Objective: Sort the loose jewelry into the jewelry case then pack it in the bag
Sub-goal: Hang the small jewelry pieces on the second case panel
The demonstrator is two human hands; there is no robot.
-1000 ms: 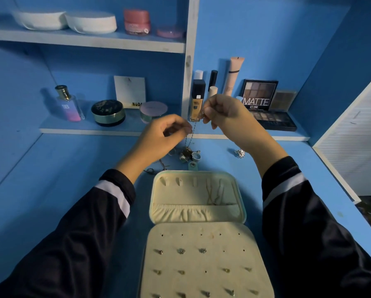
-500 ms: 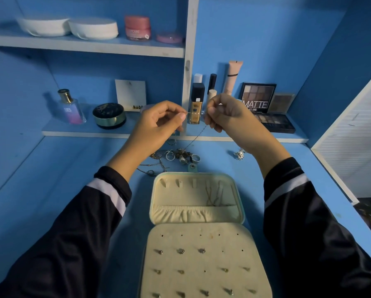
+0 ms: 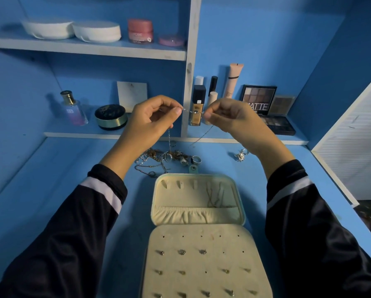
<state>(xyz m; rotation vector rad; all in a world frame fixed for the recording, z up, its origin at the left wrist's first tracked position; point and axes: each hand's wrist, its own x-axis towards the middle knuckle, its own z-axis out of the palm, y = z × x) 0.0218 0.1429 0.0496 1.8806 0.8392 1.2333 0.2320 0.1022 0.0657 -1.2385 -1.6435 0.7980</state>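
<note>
The person stood at the blue bench (image 3: pixel 51 181) with both arms raised over it, dark sleeves with a pale band at each cuff. The left hand (image 3: pixel 150 121) and the right hand (image 3: pixel 229 119) were held up side by side, a little apart, in front of the lower shelf (image 3: pixel 77 134). Between them ran a thin silver chain (image 3: pixel 192 111), drawn fairly straight. Each hand pinched it between thumb and forefinger, with the other fingers curled in toward the palm. From the left hand one end of the chain hung straight down to the loose jewelry (image 3: pixel 158 160), a tangle of chains and rings lying on the bench just beyond the case. From the right hand a fine strand slanted down and left toward the same heap.

The jewelry case (image 3: pixel 176 244) lay open on the near middle of the bench, cream inside. Its far half had a row of small hooks and a gathered pocket, and a few necklaces (image 3: pixel 214 196) hung there on the right. Its near half was a panel of holes with earring studs (image 3: pixel 181 252) set in several of them. A flower-shaped ring (image 3: pixel 240 156) sat alone on the bench to the right of the heap.

On the lower shelf stood a perfume bottle (image 3: pixel 72 108), a round black jar (image 3: pixel 111 117), a foundation bottle (image 3: pixel 198 108) and an eyeshadow palette (image 3: pixel 258 100) marked MATTE.
</note>
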